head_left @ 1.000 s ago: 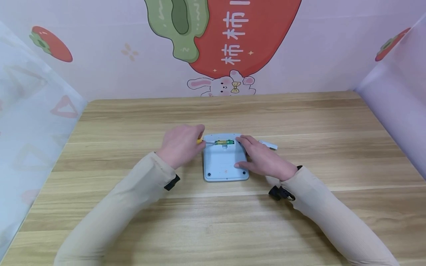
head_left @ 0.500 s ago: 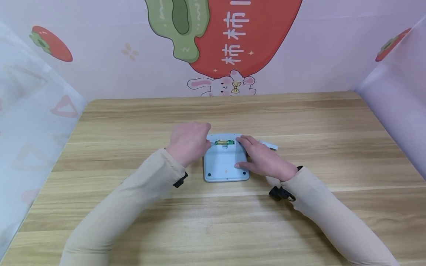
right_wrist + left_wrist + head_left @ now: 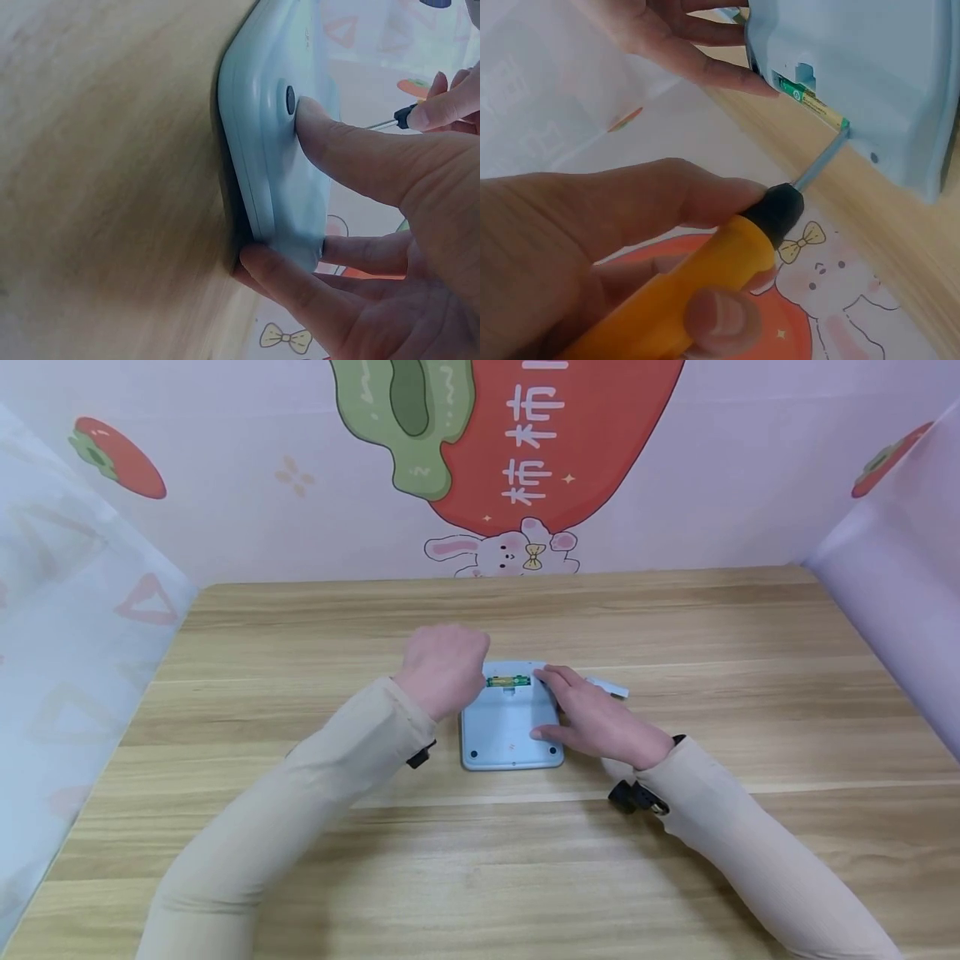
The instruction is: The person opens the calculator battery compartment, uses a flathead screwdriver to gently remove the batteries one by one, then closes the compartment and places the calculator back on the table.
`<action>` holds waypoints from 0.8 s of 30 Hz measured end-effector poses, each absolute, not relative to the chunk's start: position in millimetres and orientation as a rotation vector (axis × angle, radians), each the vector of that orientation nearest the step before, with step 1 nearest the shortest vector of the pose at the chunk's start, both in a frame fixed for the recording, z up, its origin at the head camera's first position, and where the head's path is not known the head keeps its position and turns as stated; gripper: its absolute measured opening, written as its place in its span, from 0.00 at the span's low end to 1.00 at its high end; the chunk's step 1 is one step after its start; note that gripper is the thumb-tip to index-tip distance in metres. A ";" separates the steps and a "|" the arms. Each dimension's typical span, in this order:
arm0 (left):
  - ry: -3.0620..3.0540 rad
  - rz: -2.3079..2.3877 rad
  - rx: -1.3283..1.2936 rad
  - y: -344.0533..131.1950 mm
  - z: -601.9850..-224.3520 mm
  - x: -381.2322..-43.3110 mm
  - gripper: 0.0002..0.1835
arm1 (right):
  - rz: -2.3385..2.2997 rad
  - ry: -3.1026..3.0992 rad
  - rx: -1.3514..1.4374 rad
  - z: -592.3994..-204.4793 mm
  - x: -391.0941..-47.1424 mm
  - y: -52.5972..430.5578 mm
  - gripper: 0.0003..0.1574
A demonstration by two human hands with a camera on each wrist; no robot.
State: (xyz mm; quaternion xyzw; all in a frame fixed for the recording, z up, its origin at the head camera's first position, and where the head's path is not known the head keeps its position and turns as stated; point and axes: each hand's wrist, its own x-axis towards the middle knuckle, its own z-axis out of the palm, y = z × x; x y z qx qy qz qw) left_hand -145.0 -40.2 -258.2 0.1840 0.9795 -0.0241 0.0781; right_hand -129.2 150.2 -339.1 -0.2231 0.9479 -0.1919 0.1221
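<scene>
A light-blue flat device (image 3: 510, 727) lies face down on the table, rubber feet upward. One green and gold battery (image 3: 814, 105) sits in its open slot. My left hand (image 3: 446, 670) grips a screwdriver (image 3: 731, 251) with a yellow handle and black collar. In the left wrist view the metal tip meets the battery's end at the slot's edge; the head view hides the tool behind the hand. My right hand (image 3: 600, 718) holds the device's right side. Its thumb (image 3: 319, 127) presses beside a rubber foot, and the other fingers wrap the edge.
A small light-blue cover piece (image 3: 609, 687) lies on the wooden table (image 3: 480, 860), just right of the device behind my right hand. A printed cloth (image 3: 247, 468) stands along the table's back edge, with cloth on both sides too.
My left hand has moved right and slightly away from me, over the device's left edge, bringing the screwdriver along. The right hand and the device look the same.
</scene>
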 end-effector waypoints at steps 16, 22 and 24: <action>2.893 -0.120 0.669 -40.6 -253.7 -156.9 0.05 | -0.564 2.775 -0.692 -340.0 -129.4 151.3 0.49; 2.901 0.008 0.676 -56.6 -260.9 -157.3 0.08 | -0.571 2.775 -0.691 -340.0 -130.0 151.6 0.49; 2.911 0.062 0.676 -61.5 -264.0 -156.8 0.07 | -0.572 2.775 -0.690 -340.2 -130.1 151.6 0.49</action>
